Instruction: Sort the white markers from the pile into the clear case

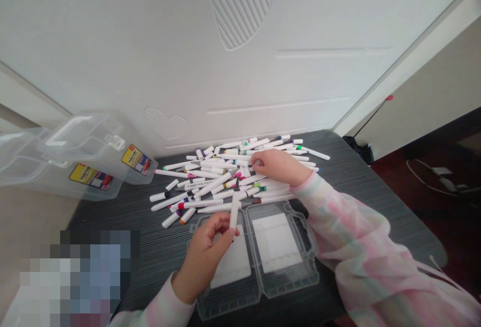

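My left hand [210, 242] is closed around a white marker [235, 208] near its lower end. That marker stands nearly upright above the open clear case, and its upper end is dark and narrow, like a bare nib. My right hand [276, 164] is over the right part of a pile of white markers [210, 184], its fingers curled and pressed together. What those fingers pinch, if anything, cannot be made out. Around it lie markers and loose caps with ends in green, pink, purple, red, orange and other colours. Below the pile, the clear plastic case [259, 287] lies unfolded, with white sheets in both halves.
Everything rests on a dark wood-grain table [379, 217]. Two clear plastic boxes [137, 177] with yellow labels stand at the left. Behind is a white panel [319, 76] with raised hearts. At lower left is a pixelated patch. Cables lie on the reddish floor at right.
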Motion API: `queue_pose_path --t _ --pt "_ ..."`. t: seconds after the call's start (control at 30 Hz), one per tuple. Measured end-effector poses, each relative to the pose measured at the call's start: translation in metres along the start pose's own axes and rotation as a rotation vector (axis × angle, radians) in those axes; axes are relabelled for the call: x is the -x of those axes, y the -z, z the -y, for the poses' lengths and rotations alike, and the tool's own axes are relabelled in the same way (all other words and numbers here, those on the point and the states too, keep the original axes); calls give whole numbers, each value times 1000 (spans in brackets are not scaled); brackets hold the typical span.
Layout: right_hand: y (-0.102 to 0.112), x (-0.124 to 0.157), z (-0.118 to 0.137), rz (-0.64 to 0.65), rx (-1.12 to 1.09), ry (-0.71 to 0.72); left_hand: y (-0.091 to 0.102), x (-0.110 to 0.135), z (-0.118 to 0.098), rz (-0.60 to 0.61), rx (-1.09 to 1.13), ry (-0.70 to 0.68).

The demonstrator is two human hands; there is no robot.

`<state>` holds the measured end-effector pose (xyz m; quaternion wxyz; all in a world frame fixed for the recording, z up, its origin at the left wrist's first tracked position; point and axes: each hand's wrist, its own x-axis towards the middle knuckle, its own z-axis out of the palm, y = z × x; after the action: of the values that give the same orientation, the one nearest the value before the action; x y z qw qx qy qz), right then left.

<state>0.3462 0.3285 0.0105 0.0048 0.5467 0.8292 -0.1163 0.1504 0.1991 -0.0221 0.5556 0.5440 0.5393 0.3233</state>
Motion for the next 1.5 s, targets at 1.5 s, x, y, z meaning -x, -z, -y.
queue_pose_path --t 1.5 --pt "18 5 -1 171 -1172 60 -1 0 1 14 -4 9"
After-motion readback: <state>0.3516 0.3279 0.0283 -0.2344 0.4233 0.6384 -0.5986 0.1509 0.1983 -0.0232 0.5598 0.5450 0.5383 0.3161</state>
